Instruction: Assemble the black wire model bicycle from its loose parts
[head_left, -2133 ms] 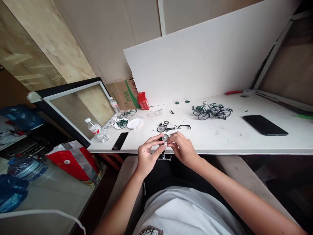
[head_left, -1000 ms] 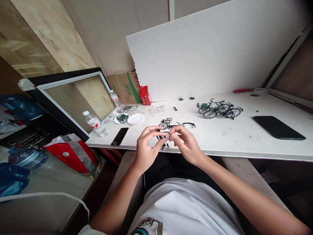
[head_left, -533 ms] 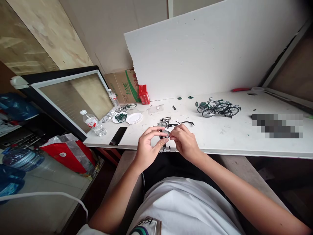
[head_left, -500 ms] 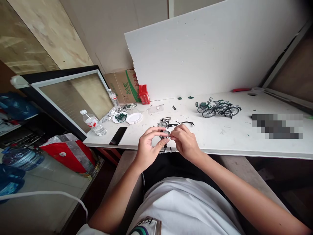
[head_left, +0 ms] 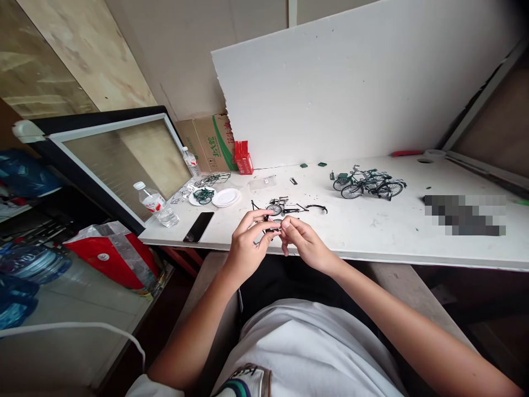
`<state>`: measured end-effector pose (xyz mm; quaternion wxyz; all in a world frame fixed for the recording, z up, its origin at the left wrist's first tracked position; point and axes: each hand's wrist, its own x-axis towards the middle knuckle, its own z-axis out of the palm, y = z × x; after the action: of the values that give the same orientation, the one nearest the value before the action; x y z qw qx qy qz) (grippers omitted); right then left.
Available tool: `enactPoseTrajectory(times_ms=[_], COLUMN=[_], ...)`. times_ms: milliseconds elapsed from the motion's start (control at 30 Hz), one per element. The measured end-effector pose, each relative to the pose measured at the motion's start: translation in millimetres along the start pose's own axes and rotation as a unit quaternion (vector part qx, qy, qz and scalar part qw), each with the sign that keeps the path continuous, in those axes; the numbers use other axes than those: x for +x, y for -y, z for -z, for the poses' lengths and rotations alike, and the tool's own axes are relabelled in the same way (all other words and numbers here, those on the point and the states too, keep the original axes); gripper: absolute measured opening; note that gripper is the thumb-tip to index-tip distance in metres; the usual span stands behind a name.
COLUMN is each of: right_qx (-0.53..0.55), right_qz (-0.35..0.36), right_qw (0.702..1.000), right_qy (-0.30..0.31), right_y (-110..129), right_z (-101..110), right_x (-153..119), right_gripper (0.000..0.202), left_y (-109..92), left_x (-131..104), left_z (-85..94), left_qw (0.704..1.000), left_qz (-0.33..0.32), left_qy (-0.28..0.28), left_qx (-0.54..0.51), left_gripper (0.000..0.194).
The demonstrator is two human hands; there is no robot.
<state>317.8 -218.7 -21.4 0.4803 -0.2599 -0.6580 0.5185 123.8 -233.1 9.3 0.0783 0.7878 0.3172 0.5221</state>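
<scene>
At the table's front edge, my left hand (head_left: 249, 241) is closed around a small black model bicycle frame (head_left: 267, 219), its thumb and fingers pinching it. My right hand (head_left: 305, 241) meets it from the other side, thumb and forefinger pressed together at the left fingertips. Whatever small part lies in that pinch is hidden by the fingers. Just beyond the hands, a spoked model wheel (head_left: 273, 209) and thin black bicycle parts (head_left: 292, 210) lie on the white table. A curved black mudguard-like piece (head_left: 319, 208) is to their right.
Assembled model bicycles (head_left: 371, 184) stand at right. On the left are a phone (head_left: 199, 227), a water bottle (head_left: 157, 205), white plates (head_left: 226, 198) and a green model bicycle (head_left: 204, 194). A red box (head_left: 243, 160) stands by the white board (head_left: 314, 105).
Both hands have shifted slightly left, and the held black frame has turned, with a part now pointing up behind the left fingers. The right hand's pinch has rotated toward the left fingertips.
</scene>
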Motion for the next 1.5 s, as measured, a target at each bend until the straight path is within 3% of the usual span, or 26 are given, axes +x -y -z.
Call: enactPoseTrajectory(times_ms=[167, 267, 400, 500, 633, 733, 867, 1000, 1100, 1333, 1500], right_qx=[0.009, -0.085, -0.209, -0.249, -0.262, -0.226, -0.095, -0.012, -0.008, -0.195, -0.267], right_qz=[-0.027, 0.025, 0.132, 0.185, 0.200, 0.177, 0.052, -0.016, -0.035, 0.087, 0.163], right_qw=[1.000, 0.995, 0.967, 0.948, 0.942, 0.956, 0.993, 1.000, 0.999, 0.975, 0.947], right_qy=[0.006, -0.040, -0.064, -0.071, -0.068, -0.063, -0.048, -0.021, -0.014, -0.064, -0.068], right_y=[3, 8, 17, 19, 16, 15, 20, 24, 25, 24, 22], right_z=[0, 2, 7, 8, 5, 0, -10, -16, -15, -12, -10], right_x=[0, -2, -5, -7, -9, -11, -14, -15, -15, -19, -20], right_gripper=[0.052, 0.045, 0.025, 0.019, 0.020, 0.028, 0.046, 0.063, 0.066, 0.026, 0.014], left_y=[-4, -8, -11, -13, -14, -15, -16, -18, -17, -13, -14], left_x=[1, 3, 3, 0, -4, -5, -4, -3, -3, -1, -1], left_z=[1.2, 3.6, 5.2, 4.1, 3.2, 4.4, 6.6, 7.1, 7.3, 17.9, 21.7], left_qw=[1.000, 0.998, 0.993, 0.989, 0.985, 0.985, 0.991, 0.996, 0.996, 0.994, 0.989], left_qz=[0.011, 0.050, 0.092, 0.107, 0.116, 0.112, 0.077, 0.047, 0.044, 0.068, 0.087], left_qy=[0.019, 0.009, 0.001, -0.001, 0.005, 0.011, 0.014, 0.027, 0.035, 0.020, 0.040], left_qx=[-0.005, -0.027, -0.075, -0.105, -0.128, -0.133, -0.106, -0.073, -0.073, -0.080, -0.108], left_gripper=[0.017, 0.014, 0.014, 0.014, 0.013, 0.013, 0.011, 0.011, 0.013, 0.014, 0.015])
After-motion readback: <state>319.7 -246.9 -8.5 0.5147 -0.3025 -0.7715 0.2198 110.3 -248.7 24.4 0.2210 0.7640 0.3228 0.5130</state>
